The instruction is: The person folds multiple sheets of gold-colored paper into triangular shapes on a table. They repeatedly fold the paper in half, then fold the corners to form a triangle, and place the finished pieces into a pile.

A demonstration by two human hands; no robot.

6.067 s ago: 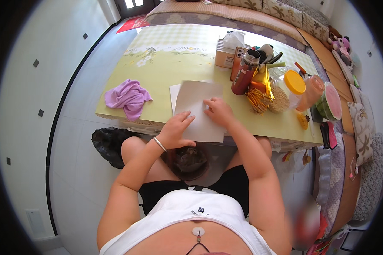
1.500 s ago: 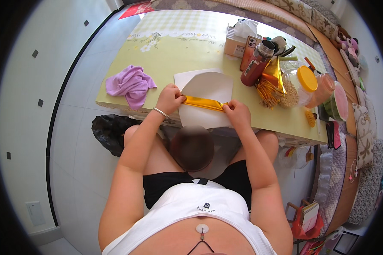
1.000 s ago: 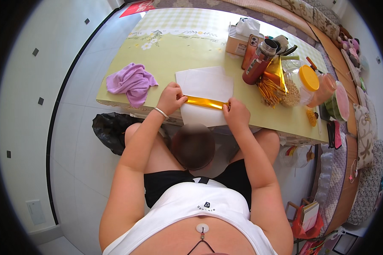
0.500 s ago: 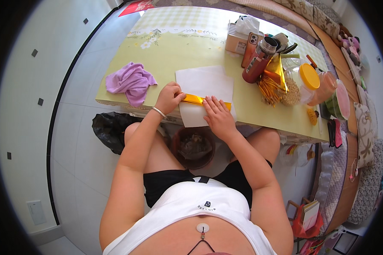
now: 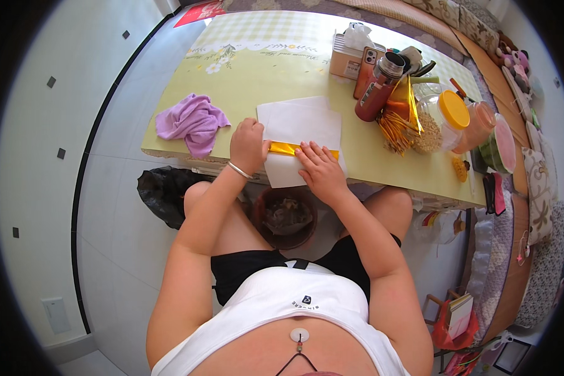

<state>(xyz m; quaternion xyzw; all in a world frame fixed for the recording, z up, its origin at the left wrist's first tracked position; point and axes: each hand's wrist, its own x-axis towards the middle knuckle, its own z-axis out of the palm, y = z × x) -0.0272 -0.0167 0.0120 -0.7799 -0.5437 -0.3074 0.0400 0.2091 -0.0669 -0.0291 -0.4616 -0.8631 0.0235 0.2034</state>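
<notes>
A folded strip of shiny gold foil paper (image 5: 284,148) lies across white sheets of paper (image 5: 304,124) at the table's near edge. My left hand (image 5: 249,145) is closed around the strip's left end, its fingers curled in a fist. Flat on the strip's right part rests my right hand (image 5: 320,168), fingers stretched out and holding nothing. Some of the strip is hidden beneath that palm. To the right, a bundle of folded gold foil pieces (image 5: 400,128) leans against a jar.
A purple cloth (image 5: 193,124) lies left of the paper. Along the right stand a phone (image 5: 368,70), a dark red thermos (image 5: 376,94), a yellow-lidded jar (image 5: 453,111) and a tissue box (image 5: 346,61). Below the table edge sits a brown bin (image 5: 257,216); a black bag (image 5: 163,193) is beside my leg.
My left hand has turned and closed further over the strip's left end, with its knuckles now up. My right hand stays flat on the strip, shifted slightly left.
</notes>
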